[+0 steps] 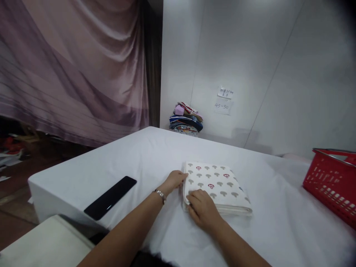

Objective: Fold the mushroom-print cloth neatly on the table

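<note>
A folded white blanket printed with grey and red mushrooms lies flat on the white-covered table. My left hand, with a metal watch or bracelet on its wrist, pinches the blanket's left edge. At the near left corner, my right hand has its fingers closed over the folded layers. The layered fold shows along the near side. My thumbs and the underside of the blanket are partly hidden.
A long black glossy slab lies on the table at left. The red plastic basket stands at the right edge. Folded cloths are stacked by the back wall, near paper notes. A pink curtain hangs at left.
</note>
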A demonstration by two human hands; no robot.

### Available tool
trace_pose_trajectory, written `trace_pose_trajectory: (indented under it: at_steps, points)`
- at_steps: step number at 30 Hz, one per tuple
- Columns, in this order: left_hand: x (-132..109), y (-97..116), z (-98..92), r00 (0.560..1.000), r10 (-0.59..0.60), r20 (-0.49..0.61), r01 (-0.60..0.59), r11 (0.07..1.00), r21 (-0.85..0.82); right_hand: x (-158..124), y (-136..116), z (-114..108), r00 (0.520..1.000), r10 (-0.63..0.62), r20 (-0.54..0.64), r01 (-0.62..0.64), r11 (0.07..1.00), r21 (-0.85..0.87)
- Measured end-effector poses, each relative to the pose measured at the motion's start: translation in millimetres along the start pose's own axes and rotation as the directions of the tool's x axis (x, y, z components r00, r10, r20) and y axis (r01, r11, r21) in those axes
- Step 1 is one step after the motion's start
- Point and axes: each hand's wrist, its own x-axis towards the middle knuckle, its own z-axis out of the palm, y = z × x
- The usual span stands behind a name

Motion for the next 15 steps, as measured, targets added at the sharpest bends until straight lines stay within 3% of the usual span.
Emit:
trace_pose_trajectory:
  at_steps: [7, 11, 15]
  points:
    - [28, 21, 12.9, 0.997, 0.028, -0.07, -0.023, 0.998, 0.064, 0, -2, 0, 0.999, 0.007, 0.034, -0.006, 1.0, -0.024]
    - [27, 21, 17.3, 1.0, -0.008, -0.014, 0.008, 1.0, -0.006, 1, -1, 1, 0.999, 0.008, 0.043, -0.007, 1.0, -0.024]
    - [32, 16, 14.0, 0.999, -0.011, -0.044, 0.011, 1.0, 0.002, 1, -3, 2, 0.997, 0.027, 0.071, -0.026, 0.999, -0.024]
